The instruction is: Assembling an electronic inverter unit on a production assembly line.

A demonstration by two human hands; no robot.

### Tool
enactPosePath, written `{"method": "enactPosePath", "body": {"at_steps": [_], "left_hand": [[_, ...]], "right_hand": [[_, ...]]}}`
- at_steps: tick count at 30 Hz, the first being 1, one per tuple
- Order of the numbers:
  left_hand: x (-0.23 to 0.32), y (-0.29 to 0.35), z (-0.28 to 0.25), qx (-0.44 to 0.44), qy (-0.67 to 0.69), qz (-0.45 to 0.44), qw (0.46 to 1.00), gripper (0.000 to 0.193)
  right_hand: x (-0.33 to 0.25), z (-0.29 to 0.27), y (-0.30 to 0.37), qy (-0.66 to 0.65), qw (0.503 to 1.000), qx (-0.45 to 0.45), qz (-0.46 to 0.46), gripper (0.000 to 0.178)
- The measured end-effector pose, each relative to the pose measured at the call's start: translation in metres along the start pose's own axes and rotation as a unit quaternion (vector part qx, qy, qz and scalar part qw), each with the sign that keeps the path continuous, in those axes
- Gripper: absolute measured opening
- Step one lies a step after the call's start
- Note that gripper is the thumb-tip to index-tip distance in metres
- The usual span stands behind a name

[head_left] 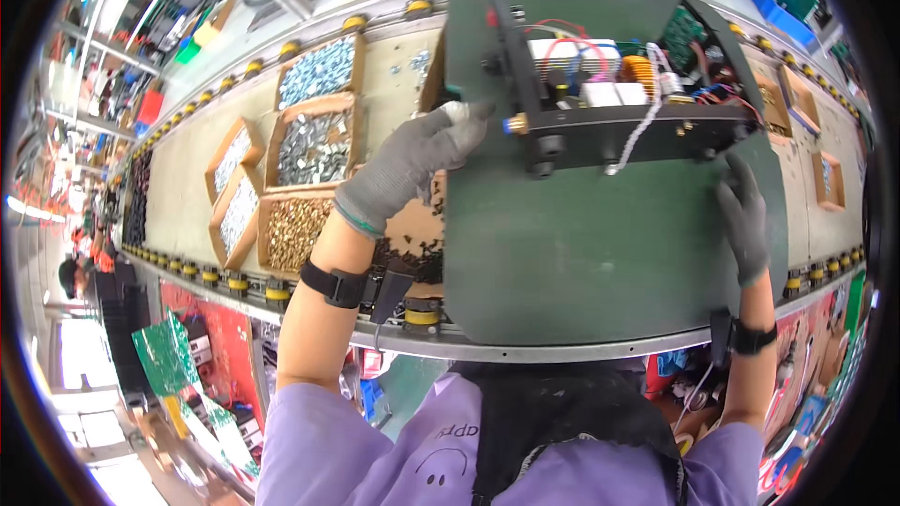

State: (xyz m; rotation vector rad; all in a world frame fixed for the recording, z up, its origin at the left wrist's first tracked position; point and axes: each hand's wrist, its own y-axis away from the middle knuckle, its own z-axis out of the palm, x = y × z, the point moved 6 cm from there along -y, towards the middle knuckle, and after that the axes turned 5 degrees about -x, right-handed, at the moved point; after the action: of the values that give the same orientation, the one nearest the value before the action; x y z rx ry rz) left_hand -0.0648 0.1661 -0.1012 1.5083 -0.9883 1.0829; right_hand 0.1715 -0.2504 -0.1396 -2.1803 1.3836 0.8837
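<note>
A black metal chassis (pixel 637 122) with wires, a copper-coloured coil (pixel 637 75) and white blocks inside stands on a green board (pixel 600 262). A white braided cord (pixel 637 136) hangs over its near side. My left hand (pixel 422 159), in a grey glove, is at the board's left edge, left of the chassis; its fingers are bent together and slightly blurred, and anything between them is hidden. My right hand (pixel 745 215), also gloved, is over the board's right side with fingers stretched out, just below the chassis's near right corner. It holds nothing visible.
Cardboard trays left of the board hold silvery parts (pixel 319 70), grey metal pieces (pixel 314 145), brass-coloured parts (pixel 295 230) and black screws (pixel 422 258). Small trays (pixel 828 180) lie at the right. Yellow-and-black rollers (pixel 422 311) line the bench edges. A blue bin (pixel 773 5) stands beyond.
</note>
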Motion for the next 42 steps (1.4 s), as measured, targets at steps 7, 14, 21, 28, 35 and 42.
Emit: {"method": "enactPosePath", "body": {"at_steps": [7, 14, 21, 28, 35, 42], "left_hand": [[-0.064, 0.06, -0.013, 0.007, -0.317, -0.262, 0.911, 0.04], [-0.089, 0.063, 0.045, -0.034, -0.499, -0.115, 0.859, 0.033], [-0.085, 0.062, 0.039, -0.027, -0.562, -0.102, 0.82, 0.017], [-0.073, 0.066, -0.01, 0.086, -0.311, -0.202, 0.925, 0.013], [-0.062, 0.076, -0.038, 0.096, 0.093, -0.048, 0.99, 0.027], [-0.066, 0.098, -0.024, 0.187, 0.314, -0.04, 0.93, 0.034]], "right_hand": [[-0.047, 0.017, 0.11, 0.296, 0.945, -0.026, -0.133, 0.051], [-0.067, 0.026, 0.121, 0.243, 0.969, 0.027, -0.048, 0.037], [-0.031, -0.025, 0.177, 0.138, 0.988, 0.008, -0.072, 0.04], [0.16, -0.192, 0.289, 0.42, 0.839, 0.14, 0.316, 0.044], [0.283, -0.219, 0.326, -0.115, 0.931, 0.102, 0.331, 0.044], [0.143, -0.147, 0.26, -0.203, 0.942, 0.015, 0.266, 0.053]]}}
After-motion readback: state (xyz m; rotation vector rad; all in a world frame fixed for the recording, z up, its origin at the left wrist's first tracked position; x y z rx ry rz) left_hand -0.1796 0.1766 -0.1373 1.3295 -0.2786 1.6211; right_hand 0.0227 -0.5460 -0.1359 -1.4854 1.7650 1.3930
